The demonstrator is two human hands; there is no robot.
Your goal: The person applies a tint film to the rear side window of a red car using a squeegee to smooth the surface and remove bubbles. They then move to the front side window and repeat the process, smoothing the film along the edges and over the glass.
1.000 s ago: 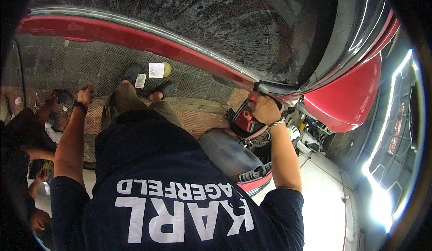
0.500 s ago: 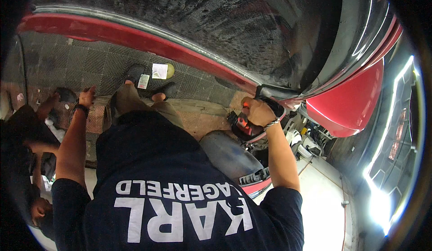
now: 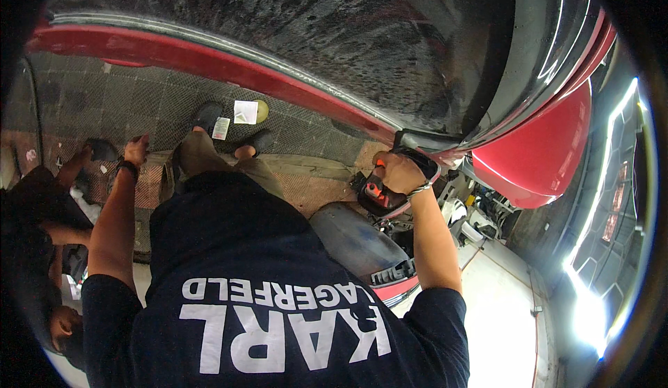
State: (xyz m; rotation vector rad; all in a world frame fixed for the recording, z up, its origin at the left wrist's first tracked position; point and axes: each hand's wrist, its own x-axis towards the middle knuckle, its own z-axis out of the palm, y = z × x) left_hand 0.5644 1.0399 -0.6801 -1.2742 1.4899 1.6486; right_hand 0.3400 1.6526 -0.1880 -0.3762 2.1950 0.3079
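My right hand (image 3: 403, 173) is closed round a red and black power tool (image 3: 378, 185), whose far end I cannot make out. The tool is against or within a black, rounded frame (image 3: 401, 214) that looks like a car's door-mirror housing. This sits beside the corner of a dark window (image 3: 313, 54) on a red car (image 3: 174, 52). Out to the left, my left hand (image 3: 136, 150) hangs over the floor, with a dark band at its wrist. Its fingers look curled, and I cannot see what, if anything, is in them.
Close on my left is another person (image 3: 31, 214) in dark clothes. A white paper (image 3: 245, 112) and a yellowish round thing (image 3: 262, 111) lie near my feet. At the right are a dark curved seat-like part (image 3: 351, 238), exposed mechanical parts (image 3: 476, 221) and a red panel (image 3: 536, 144).
My left hand has shifted only slightly. My right hand keeps its grip on the power tool at the black frame, almost unmoved. The view has shifted slightly.
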